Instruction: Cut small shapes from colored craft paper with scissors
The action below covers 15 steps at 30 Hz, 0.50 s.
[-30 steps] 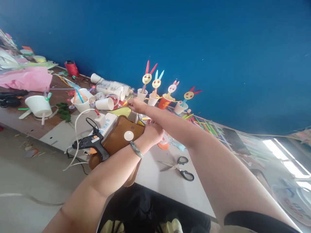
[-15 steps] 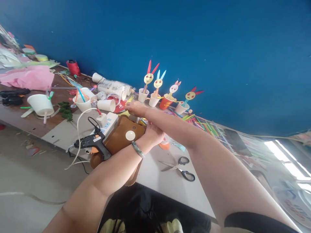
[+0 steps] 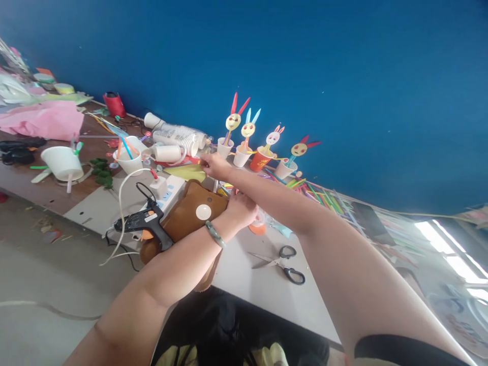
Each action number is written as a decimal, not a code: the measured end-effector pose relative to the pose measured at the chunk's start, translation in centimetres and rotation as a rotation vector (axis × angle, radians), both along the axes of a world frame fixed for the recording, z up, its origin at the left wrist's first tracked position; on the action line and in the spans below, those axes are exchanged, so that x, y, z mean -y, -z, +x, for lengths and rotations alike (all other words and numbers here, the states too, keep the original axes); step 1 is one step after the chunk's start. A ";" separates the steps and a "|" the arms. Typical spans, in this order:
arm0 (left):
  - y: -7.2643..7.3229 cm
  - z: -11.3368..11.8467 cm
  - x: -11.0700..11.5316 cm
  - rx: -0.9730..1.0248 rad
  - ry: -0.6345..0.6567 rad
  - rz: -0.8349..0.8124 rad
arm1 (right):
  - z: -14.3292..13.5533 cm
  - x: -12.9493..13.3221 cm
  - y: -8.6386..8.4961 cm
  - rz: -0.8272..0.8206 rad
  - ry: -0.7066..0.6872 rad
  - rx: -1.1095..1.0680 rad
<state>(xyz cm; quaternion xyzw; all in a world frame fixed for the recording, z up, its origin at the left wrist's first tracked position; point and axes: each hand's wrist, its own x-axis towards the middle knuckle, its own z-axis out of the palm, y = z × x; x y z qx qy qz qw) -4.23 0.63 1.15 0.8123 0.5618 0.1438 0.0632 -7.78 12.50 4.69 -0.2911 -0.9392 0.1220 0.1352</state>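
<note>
My right hand (image 3: pixel 214 165) reaches across over my left forearm, its fingertips closed at the right edge of a yellow sheet (image 3: pixel 185 172). My left hand (image 3: pixel 243 208), with a bangle (image 3: pixel 215 234) at its wrist, is curled beside a brown bear-shaped piece (image 3: pixel 194 206). My right forearm partly covers its fingers, so what they hold is hidden. Just right of it lies a small orange round piece (image 3: pixel 257 229). Spread scissors (image 3: pixel 280 263) lie on the pale board (image 3: pixel 244 269). Against the bear piece leans a black glue gun (image 3: pixel 148 222).
Rabbit-faced figures in cups (image 3: pixel 260 159) stand along the blue wall. A tipped paper cup (image 3: pixel 168 153) lies near stacked cups (image 3: pixel 175 140). A power strip (image 3: pixel 171 190) with a white cord sits at left. Colored sticks (image 3: pixel 324 198) spread at right.
The yellow sheet now shows much more, spread out left of my right hand. The lying paper cup has shifted up and back. My left hand has stayed nearly still.
</note>
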 end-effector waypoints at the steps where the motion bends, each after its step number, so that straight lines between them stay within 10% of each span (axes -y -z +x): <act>1: 0.1 0.0 0.0 0.002 -0.001 0.000 | 0.0 0.1 -0.1 -0.011 -0.008 -0.011; 15: -0.2 0.0 0.1 0.035 -0.018 -0.007 | -0.3 0.5 -0.1 -0.071 -0.068 0.080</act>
